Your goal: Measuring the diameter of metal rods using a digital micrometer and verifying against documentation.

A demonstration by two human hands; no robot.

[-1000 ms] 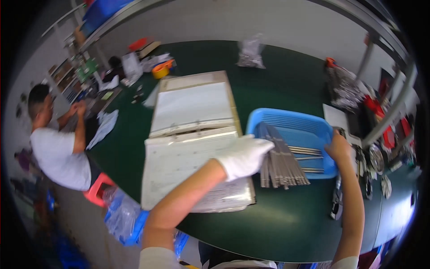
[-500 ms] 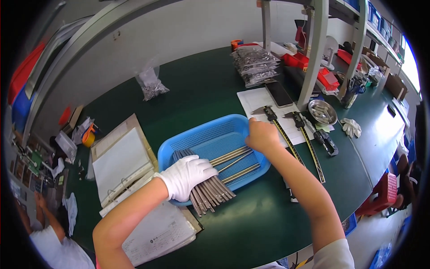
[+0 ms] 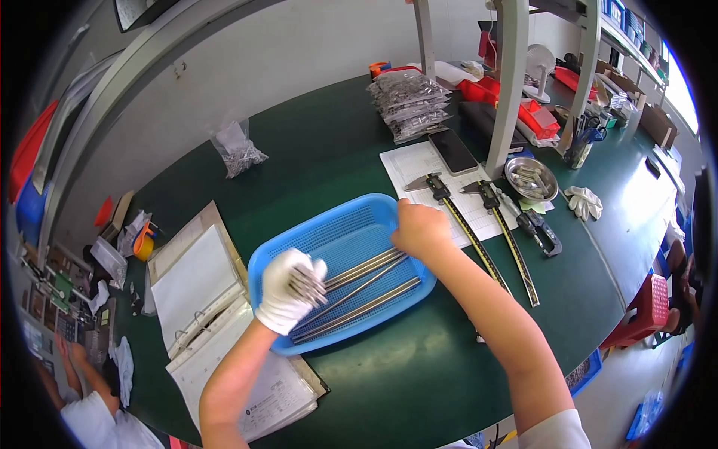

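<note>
My left hand point(image 3: 284, 290), in a white glove, is closed round a bundle of thin grey metal rods point(image 3: 308, 286). The bundle's ends point toward me, over the left part of a blue perforated plastic basket point(image 3: 329, 233); its far part is hidden. My bare right hand point(image 3: 420, 228) grips the basket's rim at the far right corner. Several longer, shiny metal rods point(image 3: 366, 305) lie slantwise on the basket floor.
Right of the basket, two digital calipers point(image 3: 445, 196) and a phone point(image 3: 452, 151) lie on paper sheets, near a micrometer point(image 3: 540, 230) and a metal bowl point(image 3: 532, 179). An open binder point(image 3: 198, 280) is at left. Bagged parts point(image 3: 410, 105) are stacked behind.
My left hand has lifted and turned the rod bundle, which lay across the basket's near left rim; its ends now face me. My right hand keeps its grip on the rim.
</note>
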